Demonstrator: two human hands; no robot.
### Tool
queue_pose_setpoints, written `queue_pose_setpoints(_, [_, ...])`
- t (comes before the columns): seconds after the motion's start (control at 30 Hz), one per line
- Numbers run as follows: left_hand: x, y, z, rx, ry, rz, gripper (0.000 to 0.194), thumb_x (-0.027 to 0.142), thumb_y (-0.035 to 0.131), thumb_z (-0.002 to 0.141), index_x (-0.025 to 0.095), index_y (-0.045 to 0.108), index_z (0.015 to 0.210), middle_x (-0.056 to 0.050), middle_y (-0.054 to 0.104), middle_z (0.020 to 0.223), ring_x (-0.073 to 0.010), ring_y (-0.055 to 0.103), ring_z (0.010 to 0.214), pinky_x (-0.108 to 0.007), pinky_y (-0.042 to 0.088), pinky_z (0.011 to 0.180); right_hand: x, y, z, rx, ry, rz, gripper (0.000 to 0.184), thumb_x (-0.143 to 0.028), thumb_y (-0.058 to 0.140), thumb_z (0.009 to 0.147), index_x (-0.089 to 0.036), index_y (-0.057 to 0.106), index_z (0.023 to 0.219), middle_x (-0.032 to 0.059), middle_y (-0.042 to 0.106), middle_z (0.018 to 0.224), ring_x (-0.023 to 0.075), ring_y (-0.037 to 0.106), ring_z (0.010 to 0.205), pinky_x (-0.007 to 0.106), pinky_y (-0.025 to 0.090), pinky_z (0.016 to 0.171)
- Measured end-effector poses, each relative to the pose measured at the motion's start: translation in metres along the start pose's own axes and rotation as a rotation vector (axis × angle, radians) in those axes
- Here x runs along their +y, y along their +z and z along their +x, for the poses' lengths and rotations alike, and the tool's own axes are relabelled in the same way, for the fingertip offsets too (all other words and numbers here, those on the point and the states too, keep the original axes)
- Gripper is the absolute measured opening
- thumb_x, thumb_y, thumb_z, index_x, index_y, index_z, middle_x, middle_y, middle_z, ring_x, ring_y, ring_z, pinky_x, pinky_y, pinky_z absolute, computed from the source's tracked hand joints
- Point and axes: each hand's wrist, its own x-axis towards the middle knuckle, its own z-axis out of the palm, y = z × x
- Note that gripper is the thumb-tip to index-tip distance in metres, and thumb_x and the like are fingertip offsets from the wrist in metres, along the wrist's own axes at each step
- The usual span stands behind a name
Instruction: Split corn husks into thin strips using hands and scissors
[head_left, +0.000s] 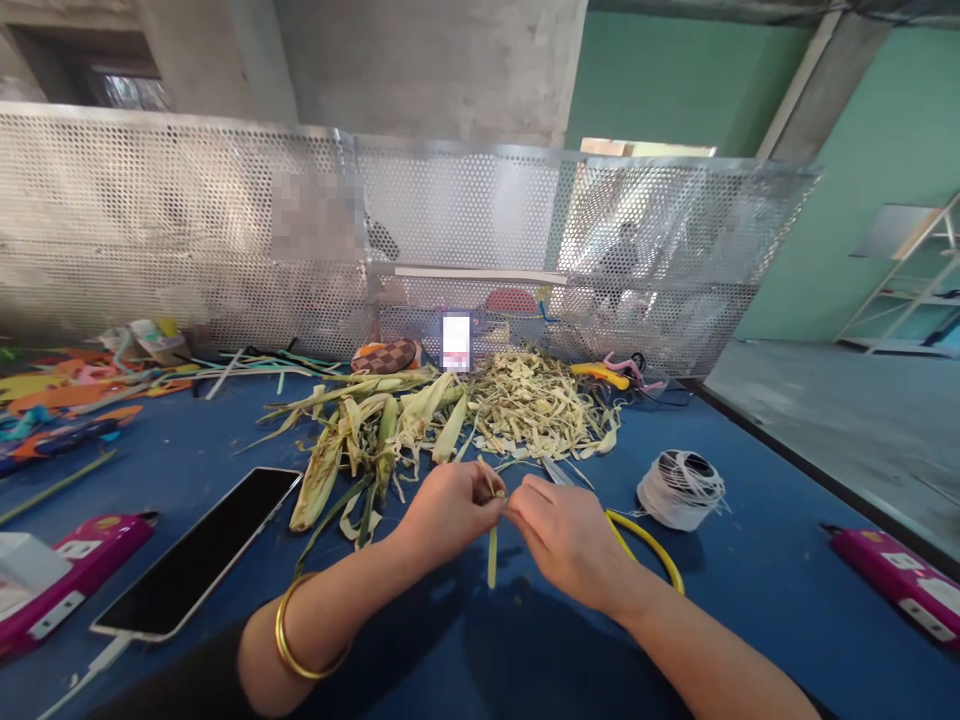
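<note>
My left hand (450,505), a gold bangle on its wrist, pinches a pale corn husk strip (492,560) just above the table's middle. The strip's lower end hangs below the fingers, and a short bit sticks up above them. Close against it, my right hand (566,545) has its thumb and fingers pinched together at the same spot; its fingers hide most of what lies between them. Under and behind the right hand lie scissors (555,472) with a yellow handle (652,545). Whole corn husks (319,480) lie beyond my left hand, with a heap of shredded husk (540,405) farther back.
A spool of white string (679,490) stands at right. Left, a phone (202,550) lies plugged to a cable beside a magenta power strip (90,565); another power strip (900,575) is far right. A perforated metal screen (465,200) rises behind the blue table (525,660).
</note>
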Motion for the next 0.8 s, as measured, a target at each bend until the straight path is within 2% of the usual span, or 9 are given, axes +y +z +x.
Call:
queue_pose_setpoints(0.1, [0.005, -0.001, -0.004, -0.164, -0.022, 0.022, 0.005, 0.017, 0.061, 0.062, 0.017, 0.056, 0.062, 0.005, 0.052, 0.047, -0.0101, 0.049, 0.046, -0.021, 0.034, 0.047, 0.01, -0.007, 0.004, -0.037, 0.1, 0.165, 0.024, -0.023, 0.043, 0.091, -0.018, 0.053, 0.069, 0.0012, 0.051, 0.068, 0.0127, 0.046, 0.061, 0.025, 0.03, 0.056])
queue_pose_setpoints(0.2, [0.01, -0.003, -0.008, -0.423, -0.063, -0.238, 0.011, 0.021, 0.065, 0.063, 0.016, 0.056, 0.066, 0.002, 0.061, 0.055, -0.0115, 0.056, 0.05, -0.023, 0.043, 0.052, 0.022, -0.011, 0.009, -0.108, 0.339, 0.483, 0.024, -0.031, 0.053, 0.085, -0.019, 0.052, 0.065, -0.0023, 0.048, 0.06, 0.0115, 0.044, 0.058, 0.023, 0.032, 0.055])
queue_pose_setpoints(0.27, [0.014, -0.004, -0.009, -0.499, -0.074, -0.393, 0.017, 0.025, 0.07, 0.063, 0.015, 0.057, 0.068, 0.0, 0.064, 0.059, -0.0119, 0.058, 0.053, -0.025, 0.046, 0.056, 0.027, -0.008, 0.01, -0.174, 0.495, 0.713, 0.027, -0.04, 0.059, 0.08, -0.019, 0.053, 0.063, -0.0046, 0.043, 0.053, 0.0102, 0.039, 0.05, 0.023, 0.029, 0.049])
queue_pose_setpoints(0.33, [0.017, -0.004, -0.009, -0.449, -0.067, -0.499, 0.023, 0.028, 0.073, 0.062, 0.014, 0.059, 0.073, -0.001, 0.065, 0.061, -0.0118, 0.059, 0.055, -0.025, 0.048, 0.058, 0.028, -0.002, 0.01, -0.2, 0.591, 0.917, 0.033, -0.048, 0.061, 0.076, -0.019, 0.053, 0.061, -0.0056, 0.042, 0.049, 0.009, 0.036, 0.045, 0.023, 0.027, 0.045])
queue_pose_setpoints(0.47, [0.018, -0.003, -0.006, -0.182, -0.032, -0.536, 0.028, 0.032, 0.074, 0.062, 0.012, 0.064, 0.08, -0.002, 0.065, 0.064, -0.0115, 0.058, 0.059, -0.024, 0.048, 0.061, 0.022, 0.011, 0.009, -0.163, 0.682, 1.076, 0.037, -0.054, 0.061, 0.073, -0.02, 0.051, 0.059, -0.0079, 0.034, 0.042, 0.0084, 0.031, 0.04, 0.024, 0.031, 0.044])
queue_pose_setpoints(0.53, [0.015, -0.003, -0.002, -0.065, -0.048, -0.493, 0.025, 0.033, 0.071, 0.065, 0.012, 0.065, 0.078, -0.002, 0.065, 0.064, -0.0111, 0.058, 0.057, -0.024, 0.047, 0.06, 0.017, 0.014, 0.008, -0.155, 0.693, 1.021, 0.034, -0.05, 0.057, 0.077, -0.021, 0.051, 0.062, -0.008, 0.033, 0.043, 0.0094, 0.032, 0.04, 0.025, 0.033, 0.045])
queue_pose_setpoints(0.6, [0.009, -0.003, 0.002, 0.041, -0.073, -0.433, 0.022, 0.032, 0.068, 0.067, 0.013, 0.065, 0.077, -0.001, 0.064, 0.062, -0.0113, 0.057, 0.056, -0.023, 0.046, 0.059, 0.013, 0.013, 0.007, -0.068, 0.612, 0.81, 0.027, -0.041, 0.051, 0.084, -0.021, 0.051, 0.066, -0.0049, 0.041, 0.051, 0.0114, 0.04, 0.048, 0.025, 0.035, 0.049])
queue_pose_setpoints(0.7, [0.0, -0.004, 0.007, 0.15, -0.065, -0.247, 0.017, 0.03, 0.064, 0.068, 0.013, 0.065, 0.072, 0.0, 0.062, 0.058, -0.0121, 0.057, 0.054, -0.023, 0.045, 0.057, 0.009, 0.01, 0.005, 0.106, 0.314, 0.324, 0.022, -0.026, 0.043, 0.09, -0.02, 0.052, 0.071, 0.0007, 0.05, 0.067, 0.0136, 0.045, 0.061, 0.025, 0.034, 0.057])
queue_pose_setpoints(0.8, [-0.007, -0.003, 0.007, 0.097, -0.056, -0.049, 0.013, 0.026, 0.062, 0.067, 0.014, 0.064, 0.07, 0.001, 0.06, 0.053, -0.013, 0.057, 0.052, -0.023, 0.043, 0.053, 0.008, 0.005, 0.002, 0.111, 0.071, 0.017, 0.025, -0.022, 0.037, 0.093, -0.019, 0.053, 0.073, 0.0024, 0.05, 0.071, 0.0136, 0.044, 0.059, 0.026, 0.03, 0.055])
